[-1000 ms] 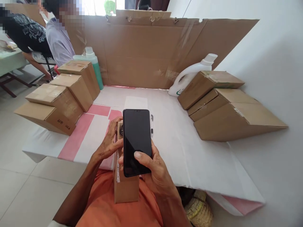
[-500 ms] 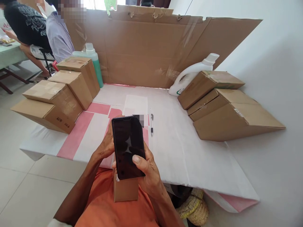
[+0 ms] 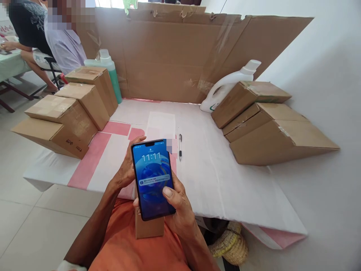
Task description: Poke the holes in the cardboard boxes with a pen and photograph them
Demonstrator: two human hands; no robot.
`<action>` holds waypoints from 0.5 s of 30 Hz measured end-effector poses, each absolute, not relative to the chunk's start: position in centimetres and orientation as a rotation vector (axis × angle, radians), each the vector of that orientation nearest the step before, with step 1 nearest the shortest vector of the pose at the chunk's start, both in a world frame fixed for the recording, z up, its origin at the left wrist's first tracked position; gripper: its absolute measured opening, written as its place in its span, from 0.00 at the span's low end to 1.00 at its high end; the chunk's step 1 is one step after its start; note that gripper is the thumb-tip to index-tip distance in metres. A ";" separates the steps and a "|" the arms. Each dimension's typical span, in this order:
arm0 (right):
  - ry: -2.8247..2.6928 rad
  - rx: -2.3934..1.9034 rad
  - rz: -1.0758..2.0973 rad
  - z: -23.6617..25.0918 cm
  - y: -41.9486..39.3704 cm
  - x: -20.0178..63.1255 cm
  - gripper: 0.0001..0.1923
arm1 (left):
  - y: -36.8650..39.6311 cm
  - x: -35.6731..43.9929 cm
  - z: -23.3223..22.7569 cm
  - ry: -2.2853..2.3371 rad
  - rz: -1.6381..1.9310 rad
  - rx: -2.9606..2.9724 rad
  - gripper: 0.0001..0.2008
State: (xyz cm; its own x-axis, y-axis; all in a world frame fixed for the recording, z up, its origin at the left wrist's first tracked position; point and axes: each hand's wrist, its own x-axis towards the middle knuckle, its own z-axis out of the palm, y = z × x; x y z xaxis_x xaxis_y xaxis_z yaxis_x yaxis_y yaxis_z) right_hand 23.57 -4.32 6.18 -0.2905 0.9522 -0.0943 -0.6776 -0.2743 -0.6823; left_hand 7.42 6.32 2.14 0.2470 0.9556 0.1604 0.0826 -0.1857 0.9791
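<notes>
A dark-framed smartphone (image 3: 152,199) is gripped in my right hand (image 3: 182,205), whose thumb lies over the lower right of the screen. The lit screen reads 11:11 with one notification bar. Close behind the phone's left edge is my left hand (image 3: 125,169), its fingers bent and mostly hidden, so what they hold cannot be made out. A small cardboard box (image 3: 149,229) shows below the phone, in front of my orange clothing, its upper part covered by the phone.
A pen (image 3: 180,148) lies on the white and pink tablecloth (image 3: 205,169). Cardboard boxes line the left (image 3: 75,116) and right (image 3: 282,139) sides. A green bottle (image 3: 114,81) and white jug (image 3: 234,82) stand before a cardboard panel (image 3: 166,56). Two people sit at far left.
The phone's screen has gone from black to lit. The phone has shifted slightly down in the view, while both hands keep nearly the same pose.
</notes>
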 end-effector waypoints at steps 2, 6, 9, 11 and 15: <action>-0.626 -0.619 1.777 6.2 -4.4 23.8 0.30 | 6.3 7.2 2.2 0.991 1.081 1.575 0.40; -0.594 -0.782 1.593 5.8 -3.5 25.8 0.25 | 6.3 6.6 2.1 0.984 1.030 1.611 0.45; -0.575 -1.028 1.331 4.2 -1.8 28.8 0.28 | 6.3 6.4 2.0 0.982 1.009 1.572 0.45; -0.546 -1.219 1.157 2.2 -0.6 31.3 0.32 | 6.3 6.3 1.9 0.975 1.019 1.563 0.45; -0.451 -1.538 0.942 -2.8 0.3 36.3 0.37 | 6.4 6.4 1.7 0.987 1.031 1.546 0.44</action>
State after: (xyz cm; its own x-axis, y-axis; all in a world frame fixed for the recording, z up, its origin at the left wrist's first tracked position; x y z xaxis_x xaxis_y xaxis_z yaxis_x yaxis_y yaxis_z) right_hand 36.27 0.25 -2.80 0.5951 0.7433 -0.3057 -0.2283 -0.2083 -0.9510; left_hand 6.43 6.37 1.66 0.3061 0.9418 0.1388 0.0982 -0.1762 0.9794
